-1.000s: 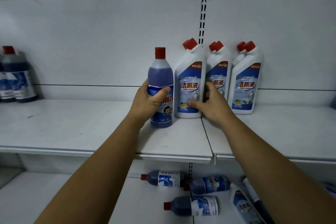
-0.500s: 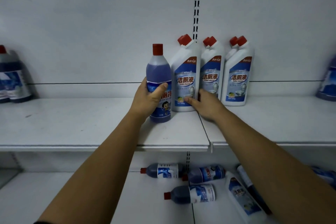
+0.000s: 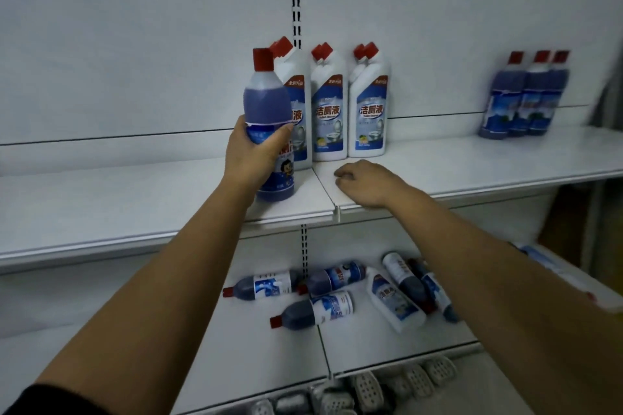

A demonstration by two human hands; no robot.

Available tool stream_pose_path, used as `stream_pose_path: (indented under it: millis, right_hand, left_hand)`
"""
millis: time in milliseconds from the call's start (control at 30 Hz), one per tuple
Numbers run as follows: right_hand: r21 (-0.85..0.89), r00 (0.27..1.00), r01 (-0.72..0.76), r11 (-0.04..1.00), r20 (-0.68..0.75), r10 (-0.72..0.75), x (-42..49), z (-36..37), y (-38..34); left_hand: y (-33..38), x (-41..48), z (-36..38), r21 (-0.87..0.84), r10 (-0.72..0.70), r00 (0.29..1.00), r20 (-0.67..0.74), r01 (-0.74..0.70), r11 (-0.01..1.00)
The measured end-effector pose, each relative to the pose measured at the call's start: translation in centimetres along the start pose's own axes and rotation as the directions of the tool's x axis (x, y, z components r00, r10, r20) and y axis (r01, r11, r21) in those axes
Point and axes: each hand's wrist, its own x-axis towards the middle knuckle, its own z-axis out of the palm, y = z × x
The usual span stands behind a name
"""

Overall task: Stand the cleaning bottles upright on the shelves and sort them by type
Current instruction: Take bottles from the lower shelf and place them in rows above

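**Head view: left hand grips a blue bottle at the upper shelf, right hand idle**

Head camera, centre of the frame: the left hand is wrapped round the label band of a blue bottle, thumb across the front and fingers behind. The bottle is upright or close to it, with its base at the front part of the upper shelf; whether it rests there or hangs just above cannot be told. It stands in front of the leftmost of the white toilet-cleaner bottles, which stand upright in a row against the back panel.

Just right of centre, the right hand lies on the shelf with its fingers loosely curled, holding nothing.

At the far right of the same shelf a blurred cluster of upright blue bottles looks like the matching type. Lower centre, on the lower shelf, several fallen bottles lie on their sides, mostly blue with one white among them. Grey perforated soap dishes show at the bottom edge.

Handling, as a judgement: the held bottle is filled to the shoulder, so it is probably fairly heavy for one hand. Its plastic wall looks stiff and the label glossy, so it may be slippery. A full wrap round the mid-body, as now, seems the safest hold; the narrow neck and red cap offer less control. The lying ones are likely best taken round the body too.
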Motion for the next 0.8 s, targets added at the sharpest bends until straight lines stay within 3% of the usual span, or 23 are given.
stream_pose_path:
  millis: [300,500,800]
  right_hand:
    - [0.03,0.997,-0.036,0.999,-0.072,0.039,-2.6,-2.0,4.3]
    - [0.04,0.994,-0.07,0.997,-0.084,0.073,-2.8,-4.2,10.8]
    - [0.006,0.997,-0.056,0.998,-0.045,0.056,-2.4,-9.6,25.1]
  left_hand:
    - [1.5,-1.0,5.7,0.05,0.055,0.987,0.151,-0.063,0.997]
    - [2.1,-0.8,13.5,-0.025,-0.001,0.973,0.23,0.007,1.0]
    - [3.4,0.7,28.7,-0.141,-0.031,0.985,0.169,0.055,0.988]
